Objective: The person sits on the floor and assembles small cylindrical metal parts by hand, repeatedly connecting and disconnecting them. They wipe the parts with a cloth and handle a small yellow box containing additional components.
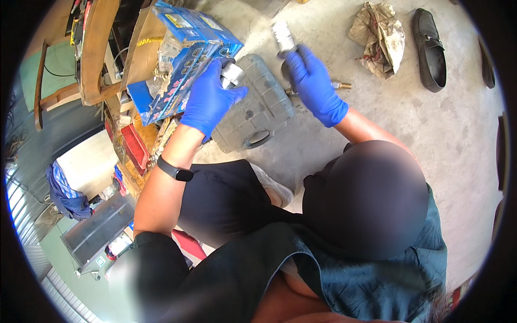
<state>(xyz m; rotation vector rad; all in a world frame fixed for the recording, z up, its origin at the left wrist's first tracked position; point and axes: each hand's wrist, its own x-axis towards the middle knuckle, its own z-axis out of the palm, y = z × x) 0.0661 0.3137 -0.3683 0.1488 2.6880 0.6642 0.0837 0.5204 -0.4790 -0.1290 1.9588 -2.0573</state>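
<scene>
My left hand [206, 102], in a blue glove, is closed around a short silver metal cylinder [232, 75], held above a grey plastic case [253, 110] on the floor. To the right, my right hand [315, 89], also gloved in blue, grips a longer, ribbed silver cylinder [283, 36] by its lower end; its exact kind is unclear. Beneath the right hand lies a metal rod with a brass-coloured end [341, 85], partly hidden by the glove. The case has a handle [258, 139] on its near side.
Left of the case stands a torn blue cardboard box [196, 51], close to my left hand. Wooden furniture [99, 51] and a red tray [134, 148] are farther left. On the concrete floor at right lie a crumpled, stained sack [379, 40] and a black shoe [430, 51].
</scene>
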